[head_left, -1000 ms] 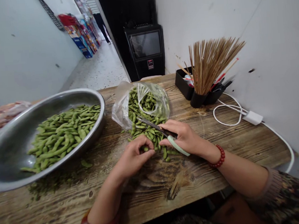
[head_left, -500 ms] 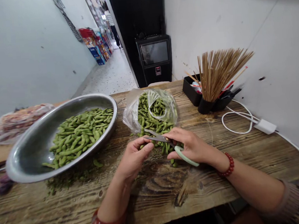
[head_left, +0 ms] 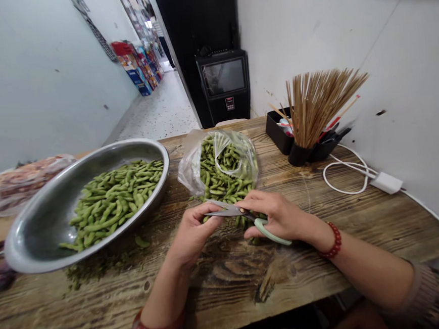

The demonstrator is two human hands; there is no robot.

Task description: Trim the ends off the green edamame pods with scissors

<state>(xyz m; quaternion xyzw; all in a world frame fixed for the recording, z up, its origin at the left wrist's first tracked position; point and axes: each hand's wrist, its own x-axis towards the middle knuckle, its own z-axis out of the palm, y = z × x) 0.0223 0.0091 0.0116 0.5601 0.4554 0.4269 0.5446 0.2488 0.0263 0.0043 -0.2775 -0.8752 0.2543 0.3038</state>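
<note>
My right hand [head_left: 274,216] is wrapped round the pale green handles of a pair of scissors [head_left: 228,211]. The scissor blades point left, slightly parted, right at the fingertips of my left hand [head_left: 196,232]. Thumb and forefinger of that hand are pinched together; a bit of green pod [head_left: 205,218] shows there, mostly hidden by fingers and blades. Just beyond both hands lies a clear plastic bag [head_left: 189,162] with its mouth toward me, full of green soybean pods [head_left: 221,182]. Some pods spill out beneath my right hand.
A large steel bowl [head_left: 32,245] of pods stands tilted on the wooden table [head_left: 230,305] at left, with green trimmings [head_left: 98,268] below it. Behind it lies a bag of pinkish food [head_left: 27,182]. At right stand a black holder with skewers [head_left: 310,111] and a white cable adapter [head_left: 386,183].
The scissor blades have come closer together and moved slightly left over my left fingertips. The whole view has shifted a little; bowl and bag stay put.
</note>
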